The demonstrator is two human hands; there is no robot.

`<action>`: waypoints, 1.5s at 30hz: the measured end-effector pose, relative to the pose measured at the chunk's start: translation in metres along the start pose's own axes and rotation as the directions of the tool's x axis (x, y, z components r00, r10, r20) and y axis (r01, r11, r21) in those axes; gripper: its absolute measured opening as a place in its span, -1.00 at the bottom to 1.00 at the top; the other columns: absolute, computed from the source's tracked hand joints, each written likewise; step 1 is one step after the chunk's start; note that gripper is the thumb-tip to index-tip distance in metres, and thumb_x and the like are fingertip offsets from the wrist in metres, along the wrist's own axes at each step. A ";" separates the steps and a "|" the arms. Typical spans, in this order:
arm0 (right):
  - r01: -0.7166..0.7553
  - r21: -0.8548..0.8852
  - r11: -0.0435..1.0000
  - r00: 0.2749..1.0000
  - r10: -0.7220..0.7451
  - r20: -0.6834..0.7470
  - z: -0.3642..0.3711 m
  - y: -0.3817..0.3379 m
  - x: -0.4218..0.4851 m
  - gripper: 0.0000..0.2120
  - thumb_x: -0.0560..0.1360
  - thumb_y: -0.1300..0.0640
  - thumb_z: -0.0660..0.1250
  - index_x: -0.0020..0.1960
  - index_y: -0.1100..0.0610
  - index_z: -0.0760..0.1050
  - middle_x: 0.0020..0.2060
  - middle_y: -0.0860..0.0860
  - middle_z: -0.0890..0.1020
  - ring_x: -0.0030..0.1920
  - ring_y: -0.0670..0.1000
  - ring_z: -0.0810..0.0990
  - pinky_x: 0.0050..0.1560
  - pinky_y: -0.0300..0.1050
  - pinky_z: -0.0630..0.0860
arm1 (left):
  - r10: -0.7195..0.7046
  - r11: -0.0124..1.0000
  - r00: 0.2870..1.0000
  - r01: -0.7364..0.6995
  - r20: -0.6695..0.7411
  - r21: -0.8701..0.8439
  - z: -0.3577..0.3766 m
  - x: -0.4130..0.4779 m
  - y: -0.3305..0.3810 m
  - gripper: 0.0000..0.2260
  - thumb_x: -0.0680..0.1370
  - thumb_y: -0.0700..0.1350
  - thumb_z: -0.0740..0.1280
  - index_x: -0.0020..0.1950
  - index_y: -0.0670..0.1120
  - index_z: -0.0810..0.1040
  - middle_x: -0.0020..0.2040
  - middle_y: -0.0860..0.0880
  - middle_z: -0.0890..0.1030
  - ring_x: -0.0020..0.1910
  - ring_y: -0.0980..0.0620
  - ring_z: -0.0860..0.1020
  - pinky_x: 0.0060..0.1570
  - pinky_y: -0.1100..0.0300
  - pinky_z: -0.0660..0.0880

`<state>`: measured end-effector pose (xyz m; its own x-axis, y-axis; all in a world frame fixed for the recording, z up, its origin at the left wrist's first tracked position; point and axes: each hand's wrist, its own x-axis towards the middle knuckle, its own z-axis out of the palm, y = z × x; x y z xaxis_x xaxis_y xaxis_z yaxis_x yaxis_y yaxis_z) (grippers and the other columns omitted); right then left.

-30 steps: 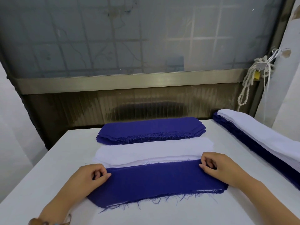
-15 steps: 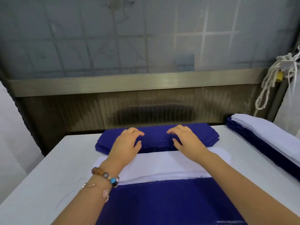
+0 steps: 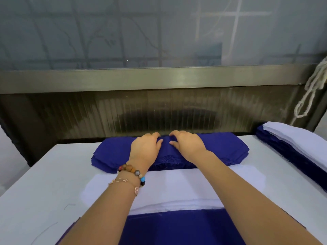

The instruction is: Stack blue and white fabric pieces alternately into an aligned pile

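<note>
Blue fabric stack (image 3: 221,147) at bench (image 3: 53,174) far edge, left hand (image 3: 145,147) and right hand (image 3: 187,144) resting loose-fingered on its middle, nothing pinched yet; likely fetching next piece, which needs one layer peeled off, then squared on near-edge pile (image 3: 177,227).

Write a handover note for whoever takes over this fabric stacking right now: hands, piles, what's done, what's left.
Hands: left hand and right hand both rest on the far blue pile, fingers bent near its middle; grip unclear.
The white pile lies in front of it. The working pile, blue on top, is nearest.
Done: side stack at the right, white over blue.
Left: both supply piles hold more pieces to alternate and align.
</note>
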<state>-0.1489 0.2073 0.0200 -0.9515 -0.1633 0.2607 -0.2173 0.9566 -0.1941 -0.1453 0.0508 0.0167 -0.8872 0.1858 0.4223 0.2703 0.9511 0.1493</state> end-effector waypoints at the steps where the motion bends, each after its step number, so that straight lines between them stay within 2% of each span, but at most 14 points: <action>1: 0.013 0.001 1.000 1.000 -0.013 -0.007 0.002 0.002 0.002 -0.63 0.62 -0.06 0.17 0.39 0.01 0.34 0.26 0.04 0.54 0.16 0.08 0.56 0.08 -0.04 0.52 | 0.017 0.999 1.000 -0.017 0.000 0.047 0.002 0.001 0.001 -0.68 0.67 0.08 0.07 0.37 0.02 0.39 0.16 -0.03 0.59 0.04 -0.03 0.58 -0.11 0.13 0.47; 3: 0.036 0.031 0.999 0.999 -0.036 -0.022 0.003 0.008 0.002 -0.66 0.61 -0.07 0.18 0.36 -0.03 0.35 0.19 0.01 0.57 0.09 0.05 0.58 0.01 -0.09 0.51 | 0.037 0.997 0.999 -0.038 0.009 0.071 0.004 0.002 0.001 -0.70 0.67 0.07 0.06 0.35 0.03 0.35 0.16 -0.02 0.58 0.00 -0.03 0.58 -0.16 0.14 0.48; 5: 0.046 0.082 0.996 0.998 -0.043 -0.040 0.004 0.012 0.001 -0.70 0.59 -0.08 0.21 0.30 -0.06 0.37 0.02 -0.04 0.61 -0.05 -0.03 0.56 -0.11 -0.16 0.44 | 0.046 0.997 0.999 -0.047 0.014 0.064 0.003 0.001 0.001 -0.74 0.67 0.06 0.07 0.32 0.03 0.33 0.15 -0.02 0.57 -0.03 -0.04 0.58 -0.13 0.10 0.53; 7: 0.036 0.144 0.989 0.998 -0.029 -0.051 0.005 0.014 0.001 -0.75 0.58 -0.08 0.25 0.24 -0.08 0.38 -0.20 -0.13 0.55 -0.19 -0.10 0.50 -0.19 -0.21 0.37 | 0.047 0.998 0.999 -0.047 0.008 0.037 0.002 -0.001 0.002 -0.78 0.67 0.04 0.09 0.28 0.02 0.32 0.12 -0.01 0.58 -0.07 -0.03 0.58 -0.12 0.08 0.55; 9: 0.022 0.182 0.983 0.999 -0.013 -0.048 0.005 0.014 0.001 -0.79 0.57 -0.07 0.27 0.18 -0.09 0.40 -0.28 -0.17 0.47 -0.24 -0.12 0.48 -0.25 -0.23 0.34 | 0.048 0.999 0.999 -0.048 0.002 0.012 0.000 -0.002 0.003 -0.81 0.67 0.03 0.11 0.24 0.01 0.33 0.09 0.00 0.57 -0.10 -0.02 0.57 -0.13 0.09 0.54; 16: -0.032 0.182 0.983 0.999 0.031 0.009 0.002 0.008 0.003 -0.92 0.57 -0.05 0.27 -0.03 -0.08 0.39 -0.20 -0.11 0.53 -0.20 -0.07 0.50 -0.29 -0.22 0.37 | 0.054 0.998 0.998 -0.056 0.037 0.035 0.004 0.000 0.005 -0.84 0.65 0.06 0.14 0.10 -0.01 0.35 0.00 0.00 0.53 -0.14 0.03 0.50 -0.23 0.18 0.44; 20: -0.016 0.168 0.986 1.000 0.020 -0.021 0.003 0.006 0.000 -0.92 0.58 -0.02 0.27 -0.05 -0.07 0.39 -0.07 -0.06 0.56 -0.17 -0.05 0.51 -0.21 -0.18 0.42 | 0.103 0.991 0.995 -0.102 -0.012 0.085 0.010 0.001 0.003 -0.83 0.64 0.05 0.18 0.13 -0.02 0.40 0.10 -0.01 0.45 0.04 0.04 0.39 -0.04 0.20 0.36; 23: 0.021 0.102 0.995 0.995 -0.011 -0.104 0.007 0.005 -0.005 -0.92 0.58 -0.02 0.25 -0.01 -0.03 0.40 0.07 -0.04 0.46 -0.16 -0.04 0.50 -0.20 -0.19 0.46 | 0.176 0.972 0.982 -0.161 -0.072 0.173 0.015 0.001 0.000 -0.81 0.64 0.04 0.17 0.19 -0.01 0.41 0.19 -0.02 0.40 0.16 0.01 0.34 0.14 0.12 0.31; 26: 0.049 0.038 0.998 0.983 -0.041 -0.176 0.010 0.003 -0.007 -0.89 0.58 -0.01 0.27 0.03 0.02 0.42 0.18 -0.03 0.35 -0.12 -0.06 0.48 -0.21 -0.20 0.48 | 0.226 0.957 0.973 -0.211 -0.053 0.200 0.017 0.001 0.000 -0.76 0.65 0.02 0.15 0.29 -0.02 0.38 0.28 -0.03 0.38 0.25 -0.01 0.33 0.23 0.08 0.28; 29: 0.083 0.009 0.996 0.976 -0.080 -0.203 0.011 0.002 -0.009 -0.87 0.57 0.02 0.28 0.06 0.06 0.44 0.24 -0.02 0.34 -0.06 -0.06 0.48 -0.20 -0.21 0.50 | 0.259 0.946 0.963 -0.237 -0.077 0.223 0.016 0.000 0.000 -0.74 0.65 0.00 0.16 0.31 -0.04 0.37 0.29 -0.03 0.38 0.27 -0.02 0.34 0.29 0.07 0.27; 35: 0.103 0.013 0.995 0.969 -0.098 -0.229 0.011 0.003 -0.010 -0.89 0.58 0.05 0.27 0.08 0.05 0.43 0.17 -0.02 0.39 -0.08 -0.08 0.46 -0.25 -0.24 0.44 | 0.262 0.955 0.959 -0.242 -0.107 0.171 0.015 -0.002 0.000 -0.79 0.63 -0.01 0.20 0.23 -0.03 0.40 0.22 -0.03 0.42 0.20 0.00 0.37 0.23 0.11 0.31; 38: 0.107 0.049 0.993 0.964 -0.091 -0.249 0.014 0.006 -0.011 -0.86 0.58 0.05 0.27 0.12 0.01 0.39 0.16 -0.03 0.40 -0.12 -0.10 0.43 -0.31 -0.28 0.37 | 0.229 0.971 0.967 -0.218 -0.115 0.098 0.014 -0.003 0.000 -0.75 0.62 0.01 0.22 0.28 0.02 0.37 0.23 0.02 0.43 0.20 0.04 0.38 0.23 0.12 0.28; 41: 0.093 0.117 0.989 0.966 -0.061 -0.252 0.015 0.009 -0.010 -0.76 0.56 0.03 0.29 0.21 -0.03 0.36 0.18 -0.05 0.42 -0.06 -0.09 0.51 -0.25 -0.29 0.46 | 0.196 0.977 0.975 -0.186 -0.103 0.102 0.013 -0.002 -0.001 -0.72 0.62 0.07 0.20 0.32 0.05 0.36 0.24 0.05 0.44 0.22 0.05 0.37 0.24 0.11 0.26; 45: 0.084 0.163 0.983 0.972 -0.045 -0.233 0.016 0.011 -0.009 -0.75 0.56 0.01 0.31 0.22 -0.06 0.38 0.19 -0.07 0.42 -0.03 -0.10 0.53 -0.27 -0.36 0.38 | 0.147 0.988 0.985 -0.151 -0.086 -0.033 0.004 0.003 -0.006 -0.79 0.58 0.11 0.27 0.17 0.09 0.48 0.10 0.10 0.50 0.12 0.09 0.41 0.18 0.11 0.26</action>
<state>-0.1468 0.2156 0.0001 -0.8640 -0.1454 0.4820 -0.3293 0.8874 -0.3225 -0.1517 0.0465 0.0133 -0.8020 0.3020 0.5153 0.4133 0.9035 0.1138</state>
